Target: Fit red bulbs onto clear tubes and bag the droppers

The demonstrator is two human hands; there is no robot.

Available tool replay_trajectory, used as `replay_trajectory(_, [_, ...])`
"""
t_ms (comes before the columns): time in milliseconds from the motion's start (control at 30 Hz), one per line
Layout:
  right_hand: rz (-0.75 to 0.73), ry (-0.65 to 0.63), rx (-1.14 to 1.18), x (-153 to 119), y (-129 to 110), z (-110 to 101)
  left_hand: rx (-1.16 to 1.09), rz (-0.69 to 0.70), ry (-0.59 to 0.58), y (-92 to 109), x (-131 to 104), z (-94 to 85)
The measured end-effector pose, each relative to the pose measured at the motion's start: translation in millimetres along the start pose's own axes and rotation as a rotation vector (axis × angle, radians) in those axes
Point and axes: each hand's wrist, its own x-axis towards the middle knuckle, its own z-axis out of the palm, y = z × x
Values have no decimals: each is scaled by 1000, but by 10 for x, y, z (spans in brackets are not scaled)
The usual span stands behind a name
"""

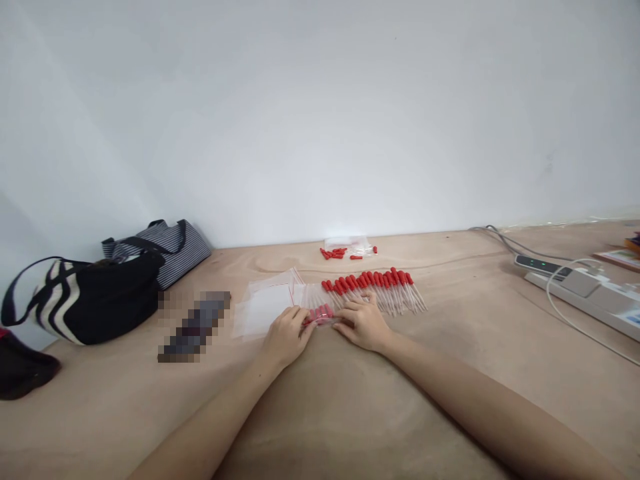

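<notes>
Lying between the two hands in the head view, a clear plastic bag with red-tipped pieces inside rests low over the desk. The left hand pinches its left end, thumb against fingers; the right hand, fingers curled and nearly closed, grips the right end, just in front of a row of red-capped droppers.
</notes>
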Motion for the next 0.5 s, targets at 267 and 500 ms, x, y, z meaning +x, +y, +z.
replay_trajectory(267, [-105, 79, -117, 37, 55, 65, 45, 331, 59, -174, -11, -63])
replay_trajectory(500, [-227, 239, -113, 47, 118, 83, 219, 673, 296, -385, -80, -86])
